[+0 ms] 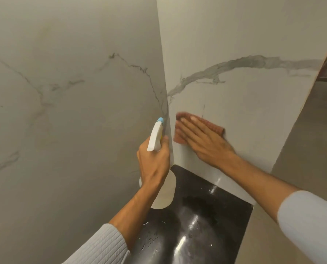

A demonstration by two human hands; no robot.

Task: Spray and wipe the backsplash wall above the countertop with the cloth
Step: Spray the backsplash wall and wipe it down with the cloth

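Cloth (179,138): reddish, folded, flat against the right panel of the backsplash wall (235,96). It sits low, just beside the inside corner and above the black table (206,206). Long axis runs away from the corner, sloping slightly down.

Right grip (202,139): flat, fingers straight, pressing the cloth to the wall; nothing clasped.

Left grip (155,161): curled round the spray bottle (156,135), nozzle up at the corner seam, just left of the cloth.

Judgement: most of the panel lies up and right of the cloth, so the next stroke likely goes that way.
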